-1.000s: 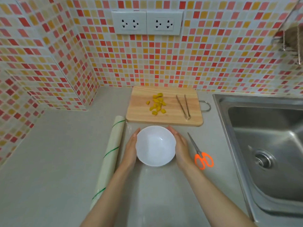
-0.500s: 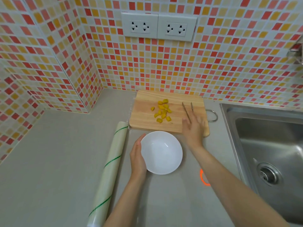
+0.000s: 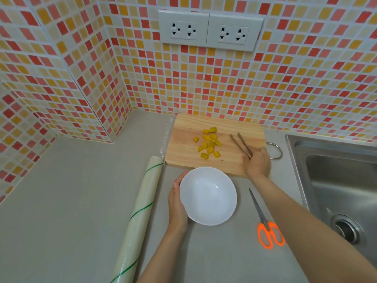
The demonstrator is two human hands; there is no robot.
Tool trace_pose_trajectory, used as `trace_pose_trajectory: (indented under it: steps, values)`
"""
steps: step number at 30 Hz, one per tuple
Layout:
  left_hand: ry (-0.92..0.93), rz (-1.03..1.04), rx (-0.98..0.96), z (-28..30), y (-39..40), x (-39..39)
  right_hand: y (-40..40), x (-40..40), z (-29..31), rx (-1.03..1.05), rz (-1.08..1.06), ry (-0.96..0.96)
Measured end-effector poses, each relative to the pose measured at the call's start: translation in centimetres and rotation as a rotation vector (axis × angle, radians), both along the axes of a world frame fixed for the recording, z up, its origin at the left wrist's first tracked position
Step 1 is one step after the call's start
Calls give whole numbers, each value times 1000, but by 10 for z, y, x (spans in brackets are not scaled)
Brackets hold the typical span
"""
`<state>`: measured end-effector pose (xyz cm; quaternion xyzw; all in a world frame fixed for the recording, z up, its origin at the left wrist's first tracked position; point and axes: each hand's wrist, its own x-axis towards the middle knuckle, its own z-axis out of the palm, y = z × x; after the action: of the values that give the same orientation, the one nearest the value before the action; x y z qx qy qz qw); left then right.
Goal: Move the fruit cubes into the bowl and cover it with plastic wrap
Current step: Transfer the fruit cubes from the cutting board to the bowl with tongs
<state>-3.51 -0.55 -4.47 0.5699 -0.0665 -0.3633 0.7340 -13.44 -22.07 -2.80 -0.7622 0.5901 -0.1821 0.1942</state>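
Several yellow fruit cubes [image 3: 209, 145] lie in a loose pile on the wooden cutting board [image 3: 183, 148] at the back of the counter. In front of the board stands an empty white bowl [image 3: 208, 196]. My left hand [image 3: 176, 203] is cupped against the bowl's left side, holding it. My right hand [image 3: 257, 163] rests on the board's right part, fingers closed around the near end of the metal tongs [image 3: 239, 144], whose tips point away toward the wall. A roll of plastic wrap [image 3: 140, 213] lies left of the bowl.
Orange-handled scissors [image 3: 265, 225] lie on the grey counter right of the bowl. A steel sink [image 3: 338, 184] fills the right side. Tiled walls meet in a corner at the back left, with two sockets [image 3: 210, 30] above the board.
My right hand left the bowl, reached to the cutting board and closed on the tongs. My left hand stayed on the bowl. The camera view shifted up and left.
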Motion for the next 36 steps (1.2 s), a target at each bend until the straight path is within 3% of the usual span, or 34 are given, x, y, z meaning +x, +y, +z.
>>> trace_pose_trajectory:
  steps: [3,6,14,21,28,30,34,36]
  values:
    - [-86,-23,9,-4,2,1,16,-4,7,-18,229,-242]
    - [-144,-47,8,-5,4,2,34,-12,4,-95,430,-216]
    - [-201,-69,-25,-4,5,2,30,-3,2,-60,385,-54]
    - [-217,-71,-37,-1,7,1,39,-5,5,-33,373,-177]
    - [-201,-65,-46,-4,7,0,78,-32,31,35,454,-420]
    - [-209,-68,-48,-3,6,0,90,-46,41,21,545,-384]
    - [-219,-67,-59,-2,5,-1,99,-64,53,-29,686,-128]
    - [-231,-69,-53,-1,6,-1,97,-66,59,-3,686,-133]
